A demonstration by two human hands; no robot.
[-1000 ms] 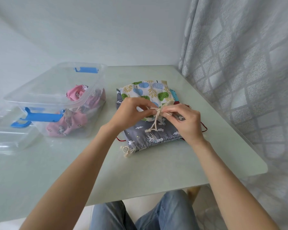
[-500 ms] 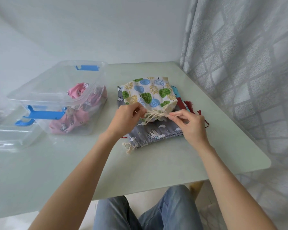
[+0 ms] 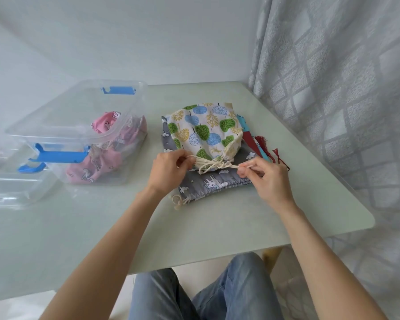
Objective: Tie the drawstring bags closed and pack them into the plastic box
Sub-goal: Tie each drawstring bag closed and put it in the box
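While the left hand [image 3: 169, 169] pinches one end of the cream drawstring [image 3: 214, 163] between curled fingers and thumb, the right hand [image 3: 267, 179] pinches the other end the same way, and the cord runs taut between them through a knot at the gathered mouth of the tree-print bag [image 3: 206, 129]. That bag, white with green, blue and yellow trees, is the landmark: its puckered mouth faces the person and its body bulges away from them. Directly beneath the tree-print bag lies a flat grey bag [image 3: 214, 183] printed with white animals and clouds, its own cream cord ends [image 3: 178, 200] sticking out at the near left corner. Right of the tree-print bag, edges of a teal and a dark red bag [image 3: 252, 140] show, with red tassels [image 3: 262, 143] just beside them. Left of the tree-print bag stands the clear plastic box [image 3: 79, 132] with blue latches, holding pink bags [image 3: 95, 165]. Farther left of the tree-print bag lies the clear lid [image 3: 14, 188]. Everything rests on a pale green table [image 3: 217, 225], and a grey checked curtain [image 3: 333, 88] hangs to the right of the tree-print bag.
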